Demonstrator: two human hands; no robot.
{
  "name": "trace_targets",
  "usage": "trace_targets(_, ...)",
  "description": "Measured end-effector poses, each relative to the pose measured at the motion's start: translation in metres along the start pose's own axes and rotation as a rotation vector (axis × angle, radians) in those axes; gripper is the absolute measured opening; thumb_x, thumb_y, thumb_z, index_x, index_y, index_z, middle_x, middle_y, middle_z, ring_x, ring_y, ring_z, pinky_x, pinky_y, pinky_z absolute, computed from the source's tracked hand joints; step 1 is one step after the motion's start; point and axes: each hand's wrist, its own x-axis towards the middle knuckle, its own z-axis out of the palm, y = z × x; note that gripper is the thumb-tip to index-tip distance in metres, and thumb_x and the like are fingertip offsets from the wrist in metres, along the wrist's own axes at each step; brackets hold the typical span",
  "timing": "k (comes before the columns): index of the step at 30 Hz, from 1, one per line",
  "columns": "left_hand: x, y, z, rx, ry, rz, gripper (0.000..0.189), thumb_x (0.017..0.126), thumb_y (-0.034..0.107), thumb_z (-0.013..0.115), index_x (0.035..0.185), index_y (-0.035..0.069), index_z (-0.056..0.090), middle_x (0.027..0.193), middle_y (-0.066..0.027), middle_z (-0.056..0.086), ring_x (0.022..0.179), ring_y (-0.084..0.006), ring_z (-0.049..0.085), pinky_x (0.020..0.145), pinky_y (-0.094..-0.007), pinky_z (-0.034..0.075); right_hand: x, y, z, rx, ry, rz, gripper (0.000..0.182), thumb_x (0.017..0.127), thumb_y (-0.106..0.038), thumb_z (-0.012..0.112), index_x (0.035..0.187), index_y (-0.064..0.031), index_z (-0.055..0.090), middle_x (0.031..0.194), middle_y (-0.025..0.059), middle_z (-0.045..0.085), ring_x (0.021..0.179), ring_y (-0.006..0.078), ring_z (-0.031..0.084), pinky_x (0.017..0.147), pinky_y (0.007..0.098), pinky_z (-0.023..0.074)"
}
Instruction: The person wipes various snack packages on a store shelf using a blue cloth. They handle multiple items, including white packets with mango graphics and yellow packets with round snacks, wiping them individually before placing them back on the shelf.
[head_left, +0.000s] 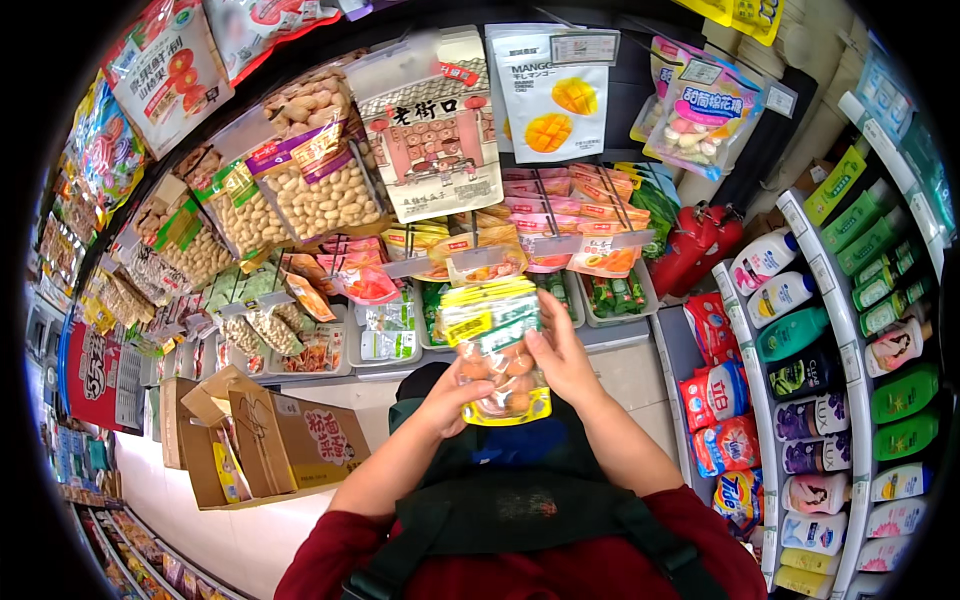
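A stack of yellow and clear plastic snack bags (504, 360) with round brown pieces showing inside is between my two hands, in front of my chest. At its lower left edge, my left hand (454, 397) grips it with the thumb across the front. My right hand (559, 345) holds the upper right side, thumb on the green label. The fingers behind the bags are hidden. Just beyond them hang small orange and yellow snack bags (480, 259) on hooks, above plastic bins of packets.
An open cardboard box (300, 442) stands on the floor at the left. Peanut bags (319, 187) and a dried mango bag (551, 97) hang ahead. Shelves with shampoo bottles (791, 334) and detergent bags (716, 397) curve along the right. A red fire extinguisher (694, 244) stands in the corner.
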Motion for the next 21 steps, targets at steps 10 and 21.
trace_targets(10, -0.045, 0.069, -0.054, -0.084, 0.276, 0.469, 0.053, 0.084, 0.018, 0.061, 0.131, 0.005, 0.038, 0.124, -0.0105, 0.053, 0.112, -0.0234, 0.055, 0.095, -0.0388, 0.045, -0.080, 0.050, 0.005, -0.707, -0.983, 0.145, 0.020, 0.069, -0.018, 0.072, 0.082, -0.0058, 0.062, 0.086, 0.0149, 0.063, 0.087, 0.0339, 0.059, 0.076, 0.0395, 0.0471)
trace_targets(21, -0.059, 0.054, -0.064, -0.016, 0.410, 0.441, 0.058, 0.086, 0.025, 0.059, 0.136, 0.010, 0.033, 0.128, -0.0083, 0.050, 0.117, -0.0238, 0.051, 0.097, -0.0399, 0.044, -0.040, -0.020, -0.058, 1.050, -0.304, 0.638, 0.043, 0.090, -0.028, 0.054, 0.123, -0.0029, 0.046, 0.117, 0.0122, 0.057, 0.105, 0.0237, 0.057, 0.086, 0.0415, 0.0476)
